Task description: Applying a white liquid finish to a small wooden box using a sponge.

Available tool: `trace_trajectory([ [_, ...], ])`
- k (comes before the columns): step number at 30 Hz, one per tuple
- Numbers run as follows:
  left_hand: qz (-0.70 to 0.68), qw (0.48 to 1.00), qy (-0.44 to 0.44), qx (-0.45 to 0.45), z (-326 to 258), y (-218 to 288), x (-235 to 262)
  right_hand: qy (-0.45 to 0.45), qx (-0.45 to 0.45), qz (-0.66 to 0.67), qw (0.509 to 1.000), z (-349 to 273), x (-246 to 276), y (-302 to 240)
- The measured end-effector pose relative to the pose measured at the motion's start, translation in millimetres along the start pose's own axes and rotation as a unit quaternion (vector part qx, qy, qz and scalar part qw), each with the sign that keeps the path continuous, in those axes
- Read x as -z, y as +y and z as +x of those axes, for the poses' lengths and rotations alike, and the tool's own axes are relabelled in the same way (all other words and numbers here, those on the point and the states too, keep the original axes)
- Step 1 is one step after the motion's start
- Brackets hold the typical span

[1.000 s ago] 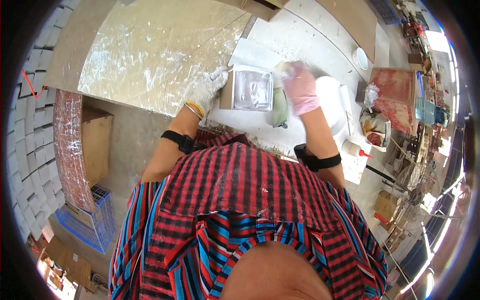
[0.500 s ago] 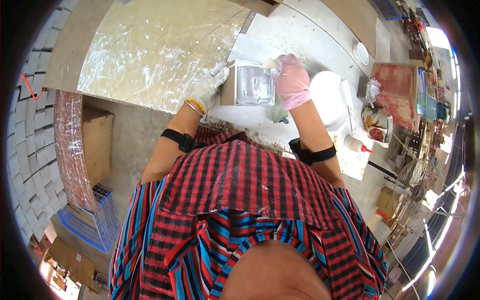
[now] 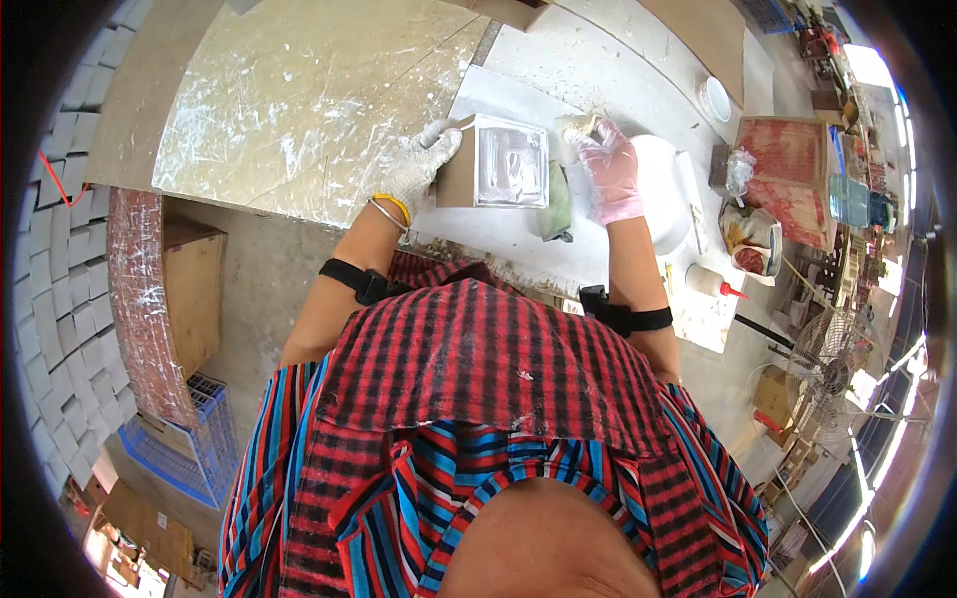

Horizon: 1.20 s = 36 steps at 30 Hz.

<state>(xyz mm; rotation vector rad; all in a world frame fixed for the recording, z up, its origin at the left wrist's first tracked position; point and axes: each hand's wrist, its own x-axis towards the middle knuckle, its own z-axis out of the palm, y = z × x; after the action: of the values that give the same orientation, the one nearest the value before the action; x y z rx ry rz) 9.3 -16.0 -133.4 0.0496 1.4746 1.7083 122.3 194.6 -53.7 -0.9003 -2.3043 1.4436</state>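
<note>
A box (image 3: 512, 167) with brown-grey sides stands on the white-stained worktop, its upper face framed and smeared with wet-looking white stuff. My left hand (image 3: 419, 167), in a white knit glove, grips the box at its left side, fingers along the far corner. Right of the box and apart from it is my right hand (image 3: 608, 171) in a pink plastic glove. Its fingers are closed on a small pale wad (image 3: 582, 127), perhaps a sponge. A green cloth (image 3: 554, 207) lies between the box and my right hand.
Beside my right hand sits a white round container (image 3: 658, 204), with a white stick-like piece (image 3: 691, 202) next to it. A bottle with a red nozzle (image 3: 705, 281) is nearer. Farther off are a white cup (image 3: 714, 99) and a reddish board (image 3: 783, 174). A scratched board (image 3: 309, 100) spreads left.
My right hand has drawn away from the box's far right corner toward the right, taking the pale wad along. The green cloth shows more. My left hand stays at the box.
</note>
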Motion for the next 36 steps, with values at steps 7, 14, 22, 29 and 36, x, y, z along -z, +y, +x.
trace_trajectory([
  [7, -0.026, 0.999, -0.029, -0.005, 2.2, -0.4, -2.1, 0.010, 0.123, -0.017, 0.992, -9.1, -42.8, 16.4],
  [14, -0.021, 0.997, -0.062, -0.051, 17.4, -25.5, 21.9, -0.253, 0.243, -0.169, 0.921, -38.0, -36.4, -3.0],
  [22, -0.041, 0.999, -0.029, 0.012, -1.1, 1.4, -3.7, -0.077, 0.259, -0.200, 0.942, -5.6, -37.7, 24.3],
  [29, 0.019, 1.000, 0.014, 0.003, 4.7, -9.8, 10.8, -0.204, 0.188, -0.239, 0.931, -43.2, -18.9, 9.9],
  [36, -0.029, 0.998, -0.037, -0.048, 20.7, -25.6, 20.1, -0.267, -0.042, 0.304, 0.914, -40.5, -63.2, 6.6],
])
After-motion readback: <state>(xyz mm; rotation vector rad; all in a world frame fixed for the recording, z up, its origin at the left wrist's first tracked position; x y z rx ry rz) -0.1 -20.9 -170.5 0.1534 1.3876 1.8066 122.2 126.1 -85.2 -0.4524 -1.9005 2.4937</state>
